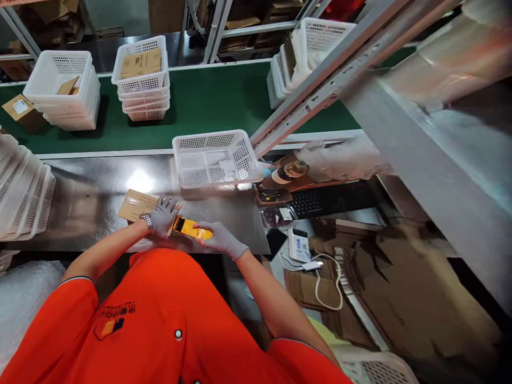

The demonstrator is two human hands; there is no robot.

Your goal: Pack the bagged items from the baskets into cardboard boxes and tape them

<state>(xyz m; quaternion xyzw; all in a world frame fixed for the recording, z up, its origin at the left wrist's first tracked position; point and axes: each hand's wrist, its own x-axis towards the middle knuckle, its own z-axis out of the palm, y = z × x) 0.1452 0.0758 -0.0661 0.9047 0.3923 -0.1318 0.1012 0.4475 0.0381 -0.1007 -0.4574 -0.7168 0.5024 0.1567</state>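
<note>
A flat brown cardboard box (136,205) lies on the steel table (96,186). My left hand (164,214), in a grey glove and with a metal watch at the wrist, rests on the box's right end, its fingers bent over it. My right hand (220,239), also gloved, has its fingers wrapped round a yellow and black device (191,228), whose far end touches or nearly touches the box beside my left hand. Behind both hands, a white perforated basket (216,165) sits at the table's back edge.
Beyond the table runs a green conveyor (216,101) bearing stacked white baskets (144,80). More baskets (28,192) stand at the left. On the right are a metal post (312,98), a keyboard (332,200), a phone-like device (298,245) and cardboard (416,288).
</note>
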